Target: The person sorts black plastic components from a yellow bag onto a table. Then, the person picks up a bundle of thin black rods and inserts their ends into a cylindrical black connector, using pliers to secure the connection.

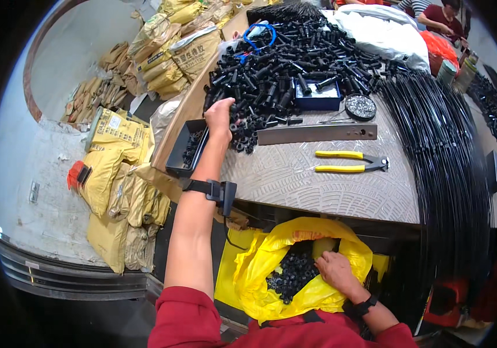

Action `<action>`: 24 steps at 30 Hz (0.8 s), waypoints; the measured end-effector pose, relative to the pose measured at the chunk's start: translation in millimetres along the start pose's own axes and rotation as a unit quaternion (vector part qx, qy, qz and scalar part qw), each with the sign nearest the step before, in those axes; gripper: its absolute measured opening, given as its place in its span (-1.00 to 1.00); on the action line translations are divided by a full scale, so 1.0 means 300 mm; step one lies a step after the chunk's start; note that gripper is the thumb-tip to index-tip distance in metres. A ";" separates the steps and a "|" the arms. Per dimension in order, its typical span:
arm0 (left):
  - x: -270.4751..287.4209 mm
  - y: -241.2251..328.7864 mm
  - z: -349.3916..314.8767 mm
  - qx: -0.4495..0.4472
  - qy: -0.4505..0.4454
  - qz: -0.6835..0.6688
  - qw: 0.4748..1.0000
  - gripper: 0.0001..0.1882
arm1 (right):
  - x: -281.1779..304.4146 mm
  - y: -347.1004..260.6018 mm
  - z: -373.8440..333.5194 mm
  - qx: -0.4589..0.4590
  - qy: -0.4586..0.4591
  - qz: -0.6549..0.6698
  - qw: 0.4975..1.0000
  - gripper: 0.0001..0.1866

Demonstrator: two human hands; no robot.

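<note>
My left hand (219, 119) reaches over the table to the left edge of a heap of black tubular plastic parts (295, 52). Its fingers are curled in among the parts, and what they hold is hidden. Beside that wrist stands a black open tray (180, 152) with small black pieces in it. At my lap, my right hand (335, 271) is inside an open yellow plastic bag (248, 272), fingers bent. A dull yellowish rounded thing (323, 247) touches its fingertips; its kind is unclear. Small black ring-like parts (295, 275) fill the bag's bottom.
Yellow-handled pincers (347, 162), a flat metal bar (318, 134), a dark blue box (318, 101) and a round dish of small bits (361, 108) lie on the table. Long black rods (434, 139) hang over its right edge. Stacked yellow sacks (109, 185) stand left; a person (442, 23) sits far right.
</note>
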State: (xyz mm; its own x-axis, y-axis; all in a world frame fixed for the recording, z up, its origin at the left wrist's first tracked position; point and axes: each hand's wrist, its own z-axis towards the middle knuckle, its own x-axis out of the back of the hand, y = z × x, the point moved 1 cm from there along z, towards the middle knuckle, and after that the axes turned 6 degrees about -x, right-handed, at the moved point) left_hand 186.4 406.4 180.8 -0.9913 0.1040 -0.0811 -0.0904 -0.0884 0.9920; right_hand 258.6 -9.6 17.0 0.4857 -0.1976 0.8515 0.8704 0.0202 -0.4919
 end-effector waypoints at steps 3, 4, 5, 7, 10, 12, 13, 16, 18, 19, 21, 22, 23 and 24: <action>0.014 -0.087 0.021 -0.140 -0.018 0.232 0.962 -0.81 | -0.006 0.003 -0.004 0.002 0.003 0.012 1.000 -0.88; 0.002 -0.113 0.019 -0.235 -0.044 0.277 0.931 -0.80 | -0.011 0.009 -0.013 0.000 0.008 0.016 1.000 -0.87; -0.017 -0.121 0.009 -0.232 -0.074 0.292 0.925 -0.79 | -0.015 0.012 -0.018 -0.005 0.007 0.016 1.000 -0.87; -0.029 -0.114 -0.013 -0.206 -0.114 0.310 0.921 -0.77 | -0.020 0.013 -0.017 -0.004 0.006 0.012 1.000 -0.87; 0.020 -0.116 0.025 -0.220 -0.126 0.293 0.922 -0.67 | -0.058 0.022 -0.006 0.000 -0.025 -0.002 1.000 -0.86; 0.008 -0.021 -0.007 -0.355 -0.126 0.242 0.894 -0.64 | -0.037 0.015 0.015 -0.013 -0.034 0.004 0.999 -0.83; -0.018 0.063 -0.095 -0.360 -0.114 0.233 0.896 -0.67 | -0.009 0.005 0.024 -0.021 -0.043 -0.001 0.999 -0.77; -0.044 0.194 -0.437 -0.370 -0.202 0.097 0.902 -0.81 | 0.013 0.015 0.010 -0.010 -0.055 -0.024 0.998 -0.74; 0.012 0.171 -0.693 -0.403 -0.318 0.160 0.843 -0.78 | -0.002 0.025 -0.018 -0.025 -0.060 -0.050 0.997 -0.75; 0.060 0.123 -0.825 -0.207 -0.408 0.125 0.881 -0.79 | -0.014 0.024 -0.027 -0.025 -0.082 -0.047 0.995 -0.77; 0.175 -0.088 -1.053 0.058 -0.457 0.085 0.883 -0.81 | -0.021 -0.001 -0.033 -0.049 -0.124 -0.016 0.991 -0.77; 0.227 -0.173 -1.157 0.070 -0.461 0.088 0.880 -0.82 | -0.009 -0.013 -0.027 -0.082 -0.149 -0.001 0.986 -0.77; 0.297 -0.252 -1.261 0.130 -0.450 0.082 0.880 -0.80 | -0.007 -0.020 -0.025 -0.081 -0.163 0.014 0.983 -0.75; 0.343 -0.276 -1.337 0.192 -0.465 0.101 0.858 -0.79 | 0.000 -0.021 -0.023 -0.079 -0.167 0.009 0.983 -0.75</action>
State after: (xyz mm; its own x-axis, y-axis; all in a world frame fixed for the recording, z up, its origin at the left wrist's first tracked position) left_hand 53.2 27.0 51.5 -0.4612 0.8867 0.0311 0.2888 0.1170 0.9502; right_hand 252.4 -16.6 18.8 0.5231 0.1341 0.8416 0.8509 -0.1368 -0.5071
